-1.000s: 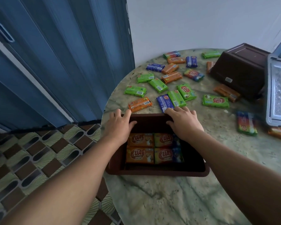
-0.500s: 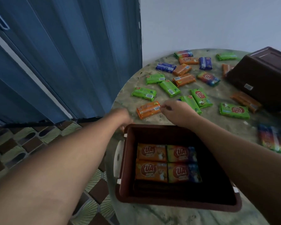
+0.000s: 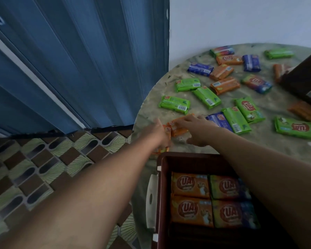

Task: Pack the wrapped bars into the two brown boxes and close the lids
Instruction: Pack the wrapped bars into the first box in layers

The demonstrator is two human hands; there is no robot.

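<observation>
- While both arms reach over the open box point(image 3: 162, 177), the right hand point(image 3: 197, 130) rests with straight fingers on an orange bar point(image 3: 178, 127) beyond the box's far rim.
- Left hand point(image 3: 158, 133) touches that bar's left end; whether its fingers curl round it, I cannot tell.
- Four bars lie flat inside the box, two by two.
- Green point(image 3: 174, 104), blue point(image 3: 200, 69) and orange bars lie scattered over the round table point(image 3: 151, 108).
- A second box point(image 3: 305, 81) sits at the far right, partly out of frame.
</observation>
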